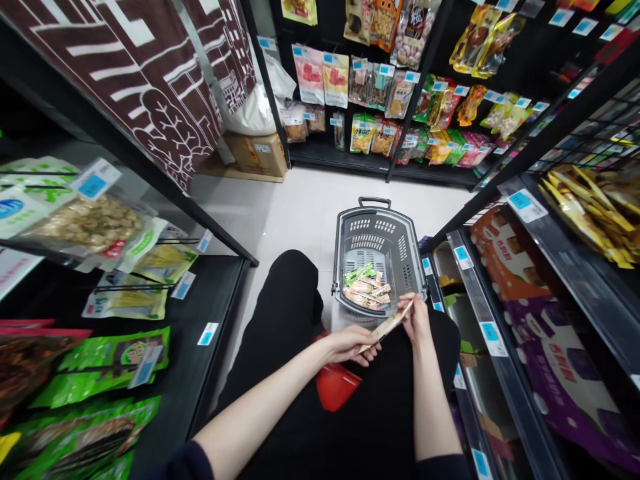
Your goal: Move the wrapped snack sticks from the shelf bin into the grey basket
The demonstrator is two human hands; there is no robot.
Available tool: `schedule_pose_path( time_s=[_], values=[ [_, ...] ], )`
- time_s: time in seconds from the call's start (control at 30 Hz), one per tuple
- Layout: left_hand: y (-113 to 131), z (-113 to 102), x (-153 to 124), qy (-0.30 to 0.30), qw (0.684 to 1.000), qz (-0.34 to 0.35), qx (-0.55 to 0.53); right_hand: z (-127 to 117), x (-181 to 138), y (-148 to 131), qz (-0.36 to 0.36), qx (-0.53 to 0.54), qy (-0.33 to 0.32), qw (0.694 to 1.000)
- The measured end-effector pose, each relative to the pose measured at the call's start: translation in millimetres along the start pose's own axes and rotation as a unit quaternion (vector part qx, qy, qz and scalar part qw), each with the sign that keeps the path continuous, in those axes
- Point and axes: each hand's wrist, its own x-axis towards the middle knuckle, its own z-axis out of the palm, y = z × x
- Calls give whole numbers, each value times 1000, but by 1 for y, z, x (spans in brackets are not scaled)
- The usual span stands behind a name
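Observation:
Between my two hands is a slim, light-coloured snack packet (392, 323), held slantwise above my lap. My left hand (353, 345) closes on its lower end, while the fingers of my right hand (415, 316) pinch its upper end. Just beyond stands a grey plastic shopping basket (406, 248) on the floor, its handle folded to the far side. Several similar beige packets (367, 291) lie in the basket's near part, with a green packet (361, 272) beside them. The print on the held packet is too small to read.
Black shelves with green snack bags (107, 363) stand close on my left. On the right, a shelf holds purple and orange packages (565, 360). Hanging snack bags (335, 75) fill the rack ahead. A cardboard box (257, 157) sits at the far left. Something red (336, 385) shows between my legs.

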Motion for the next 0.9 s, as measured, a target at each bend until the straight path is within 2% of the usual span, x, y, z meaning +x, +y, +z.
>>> schedule_pose_path(
  time_s=[0.17, 0.27, 0.37, 0.5, 0.6, 0.7, 0.8, 0.87, 0.9],
  values=[
    [3, -14, 6, 161, 982, 86, 42, 1, -3, -8, 13, 2, -30, 999],
    [5, -20, 3, 231, 963, 120, 66, 1, -3, -9, 30, -13, -33, 999],
    [7, -21, 1, 260, 951, 149, 73, -3, 1, -6, 26, -24, 3, 999],
    [14, -23, 2, 258, 945, 193, 51, -12, 10, 1, 2, -23, 73, 997],
    [20, -24, 1, 279, 929, 239, 45, -17, 14, 3, -7, -24, 86, 996],
    [25, -20, -7, 319, 900, 291, 65, -16, 14, 2, -9, -30, 68, 997],
    [32, -13, -25, 360, 860, 347, 99, -11, 9, 1, 3, -49, 18, 999],
    [39, -9, -40, 393, 819, 394, 136, -4, 6, 2, 20, -71, -29, 997],
    [43, -7, -48, 411, 789, 423, 173, 0, 5, 3, 28, -84, -50, 995]
  ],
)
